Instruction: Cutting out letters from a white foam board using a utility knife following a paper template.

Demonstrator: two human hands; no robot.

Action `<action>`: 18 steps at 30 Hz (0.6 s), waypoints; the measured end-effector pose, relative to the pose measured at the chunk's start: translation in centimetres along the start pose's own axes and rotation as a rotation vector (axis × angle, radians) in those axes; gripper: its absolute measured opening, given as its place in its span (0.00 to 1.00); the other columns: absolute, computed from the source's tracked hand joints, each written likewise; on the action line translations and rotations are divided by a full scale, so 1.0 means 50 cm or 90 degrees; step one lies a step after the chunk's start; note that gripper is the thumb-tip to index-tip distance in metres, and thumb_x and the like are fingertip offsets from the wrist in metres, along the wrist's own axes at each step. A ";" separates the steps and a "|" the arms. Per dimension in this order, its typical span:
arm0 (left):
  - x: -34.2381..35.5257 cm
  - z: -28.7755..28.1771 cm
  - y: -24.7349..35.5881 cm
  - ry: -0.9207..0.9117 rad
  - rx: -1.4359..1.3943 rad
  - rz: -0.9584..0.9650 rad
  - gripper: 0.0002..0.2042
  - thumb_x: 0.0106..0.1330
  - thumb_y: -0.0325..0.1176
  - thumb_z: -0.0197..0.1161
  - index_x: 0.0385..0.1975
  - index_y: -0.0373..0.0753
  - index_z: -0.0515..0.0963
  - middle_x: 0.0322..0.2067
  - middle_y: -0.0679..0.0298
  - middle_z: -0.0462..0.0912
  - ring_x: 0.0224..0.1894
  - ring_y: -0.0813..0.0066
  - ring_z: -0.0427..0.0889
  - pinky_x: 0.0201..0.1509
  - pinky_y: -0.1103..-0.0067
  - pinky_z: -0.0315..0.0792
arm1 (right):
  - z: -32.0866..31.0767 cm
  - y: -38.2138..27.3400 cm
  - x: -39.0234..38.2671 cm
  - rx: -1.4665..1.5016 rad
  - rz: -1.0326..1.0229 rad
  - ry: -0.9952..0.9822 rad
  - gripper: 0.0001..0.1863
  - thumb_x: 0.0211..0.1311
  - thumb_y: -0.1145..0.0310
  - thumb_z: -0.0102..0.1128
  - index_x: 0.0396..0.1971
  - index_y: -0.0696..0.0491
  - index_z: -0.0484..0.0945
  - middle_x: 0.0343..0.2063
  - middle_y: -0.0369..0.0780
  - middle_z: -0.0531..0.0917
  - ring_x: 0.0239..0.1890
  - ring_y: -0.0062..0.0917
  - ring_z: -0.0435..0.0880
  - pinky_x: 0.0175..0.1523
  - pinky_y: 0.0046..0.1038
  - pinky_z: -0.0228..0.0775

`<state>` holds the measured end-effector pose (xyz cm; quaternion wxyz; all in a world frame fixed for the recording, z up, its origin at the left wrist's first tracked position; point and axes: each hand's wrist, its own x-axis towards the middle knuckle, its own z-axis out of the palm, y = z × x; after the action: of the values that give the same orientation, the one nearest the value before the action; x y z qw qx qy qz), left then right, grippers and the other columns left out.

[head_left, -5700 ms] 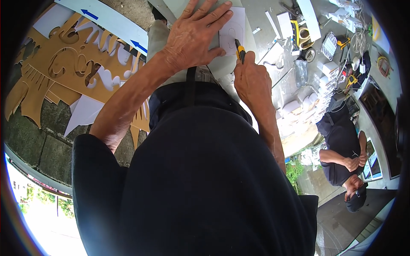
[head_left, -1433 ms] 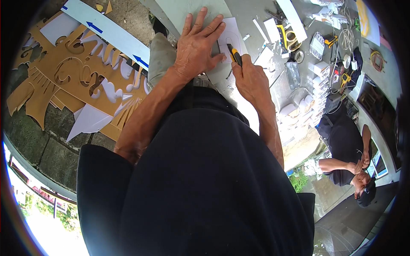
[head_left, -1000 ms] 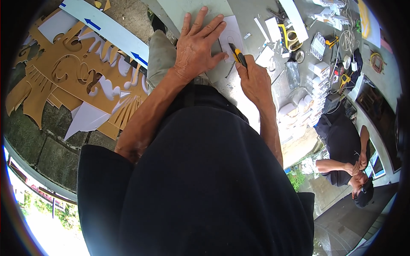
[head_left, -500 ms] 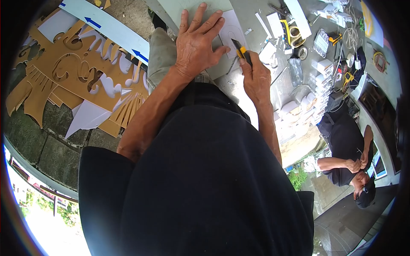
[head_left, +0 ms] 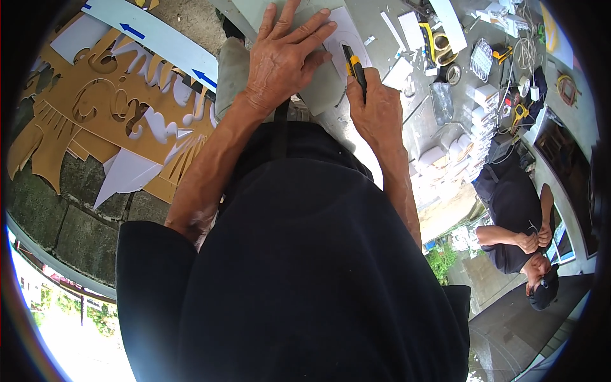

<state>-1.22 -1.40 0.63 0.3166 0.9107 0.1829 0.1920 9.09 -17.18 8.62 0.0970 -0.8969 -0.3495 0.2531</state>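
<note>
Open-air workspace: grey flat-topped bench [head_left: 375,56] upper centre to upper right, rough dark paving blocks [head_left: 89,235] lower left. Markings: solid blue arrows on a long pale board [head_left: 162,42], upper left; thin drawn outline, curved and elongated, on a white sheet [head_left: 340,35], upper centre. Sheet is smooth, straight-edged, lying on a pale grey-green board [head_left: 316,95].

Left hand [head_left: 278,62]: palm down, fingers spread wide, gripping nothing; index tip and thumb at the sheet's left edge. Right hand [head_left: 377,107]: fingers closed around a cutter knife [head_left: 356,69], yellow and black body, dark slim blade pointing up-left over the outline. Can't tell if the tip is touching the sheet.

Left of frame: flat brown panels [head_left: 70,86] with curled and fan-shaped cutouts, white offcuts among them. Upper right: wrinkled clear plastic packet [head_left: 442,103], loose pale cable coil [head_left: 524,54], piled white blocks. Far right: co-worker [head_left: 506,204] in dark shirt and cap, both hands together on something thin and pale.
</note>
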 end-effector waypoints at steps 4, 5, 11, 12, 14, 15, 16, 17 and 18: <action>0.002 -0.007 0.011 -0.010 -0.043 -0.032 0.25 0.56 0.35 0.76 0.56 0.42 0.84 0.64 0.64 0.81 0.78 0.46 0.59 0.79 0.44 0.49 | -0.017 -0.021 0.009 0.008 0.041 -0.064 0.15 0.74 0.60 0.56 0.34 0.58 0.71 0.22 0.50 0.83 0.25 0.51 0.85 0.34 0.50 0.74; 0.001 -0.005 0.012 -0.010 -0.044 -0.033 0.25 0.56 0.35 0.76 0.56 0.42 0.84 0.64 0.64 0.81 0.78 0.46 0.59 0.79 0.44 0.49 | -0.016 -0.023 0.009 -0.001 0.036 -0.062 0.15 0.74 0.60 0.56 0.35 0.58 0.71 0.21 0.50 0.83 0.24 0.51 0.85 0.34 0.50 0.74; 0.006 -0.002 0.019 0.000 -0.051 -0.055 0.23 0.56 0.37 0.77 0.53 0.42 0.86 0.63 0.63 0.81 0.77 0.46 0.59 0.78 0.42 0.49 | -0.012 -0.013 0.007 0.011 0.064 -0.056 0.15 0.75 0.60 0.56 0.36 0.58 0.73 0.16 0.52 0.79 0.20 0.49 0.84 0.28 0.45 0.71; 0.005 0.002 0.018 0.012 -0.045 -0.054 0.23 0.56 0.37 0.77 0.53 0.41 0.86 0.63 0.63 0.81 0.77 0.47 0.59 0.78 0.42 0.49 | -0.010 -0.014 0.008 0.011 0.072 -0.058 0.15 0.75 0.60 0.56 0.36 0.58 0.73 0.16 0.53 0.79 0.20 0.49 0.84 0.28 0.45 0.71; 0.004 0.005 0.017 0.023 -0.038 -0.054 0.23 0.55 0.38 0.77 0.52 0.41 0.86 0.63 0.63 0.81 0.77 0.47 0.60 0.78 0.41 0.49 | -0.010 -0.017 0.010 0.013 0.083 -0.060 0.15 0.75 0.60 0.56 0.36 0.59 0.73 0.16 0.53 0.79 0.20 0.49 0.83 0.28 0.45 0.71; 0.006 0.003 0.020 0.025 -0.037 -0.055 0.23 0.55 0.38 0.78 0.51 0.41 0.86 0.63 0.63 0.81 0.77 0.47 0.61 0.78 0.41 0.49 | -0.012 -0.019 0.011 0.013 0.095 -0.061 0.15 0.75 0.60 0.56 0.36 0.59 0.74 0.16 0.53 0.79 0.20 0.48 0.83 0.28 0.45 0.71; 0.008 0.002 0.021 0.027 -0.035 -0.056 0.22 0.55 0.38 0.78 0.51 0.41 0.87 0.63 0.63 0.81 0.76 0.48 0.62 0.78 0.41 0.49 | -0.013 -0.020 0.011 0.013 0.096 -0.061 0.15 0.75 0.60 0.56 0.36 0.59 0.74 0.16 0.53 0.79 0.20 0.48 0.83 0.28 0.45 0.71; 0.008 0.004 0.022 0.026 -0.036 -0.056 0.22 0.55 0.38 0.78 0.51 0.41 0.87 0.63 0.63 0.81 0.76 0.48 0.62 0.78 0.41 0.49 | -0.014 -0.020 0.011 0.031 0.110 -0.067 0.15 0.75 0.60 0.56 0.36 0.59 0.74 0.16 0.53 0.79 0.20 0.48 0.84 0.28 0.45 0.71; 0.007 0.007 0.023 0.032 -0.042 -0.060 0.22 0.54 0.39 0.78 0.50 0.41 0.87 0.63 0.64 0.81 0.76 0.48 0.63 0.77 0.40 0.50 | -0.015 -0.022 0.012 0.049 0.125 -0.073 0.15 0.75 0.60 0.56 0.35 0.59 0.74 0.16 0.53 0.79 0.20 0.48 0.84 0.28 0.45 0.71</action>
<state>-0.51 -2.25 1.20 0.3504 0.8851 0.2269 0.2057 9.21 -15.98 9.40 0.0861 -0.9065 -0.2553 0.3252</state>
